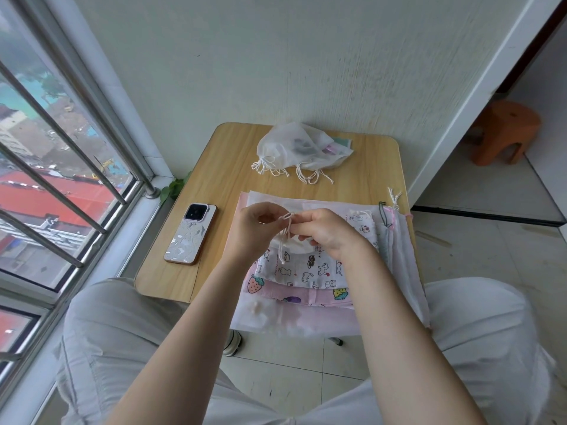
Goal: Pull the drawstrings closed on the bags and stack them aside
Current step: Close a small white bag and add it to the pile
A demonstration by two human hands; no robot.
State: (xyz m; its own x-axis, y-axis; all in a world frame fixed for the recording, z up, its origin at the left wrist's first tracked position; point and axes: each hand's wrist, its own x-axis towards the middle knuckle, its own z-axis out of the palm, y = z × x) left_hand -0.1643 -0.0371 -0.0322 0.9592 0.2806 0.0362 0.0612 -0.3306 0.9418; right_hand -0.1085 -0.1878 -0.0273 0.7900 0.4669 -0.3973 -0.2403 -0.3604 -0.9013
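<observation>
Both hands are up over the middle of the small wooden desk (214, 167), working one thin white drawstring cord (285, 231). Left hand (254, 231) has fingers curled, pinching the cord's looped end near the top; right hand (329, 233) is curled too, fingertips nipping the same cord just beside it, knuckles toward the camera. The cord's tails hang down between them to the white cloth bag printed with little cats (310, 266), which lies on top of a pink fruit-print bag (306, 297) on the near half of the desk.

To do this well, I'd say one hand should hold the bag's mouth down while the other draws the cord straight out along the channel, steady and even, so the fabric gathers without bunching or jamming to one side.

Forearms come in from below, angled inward, wrists lifted off the fabric.

Further back, a heap of sheer white drawstring bags (302, 150) sits against the wall, cords trailing forward, looking cinched already. More flat bags (395, 237) lie to the right, and a patterned-case phone (190, 233) lies to the left.
</observation>
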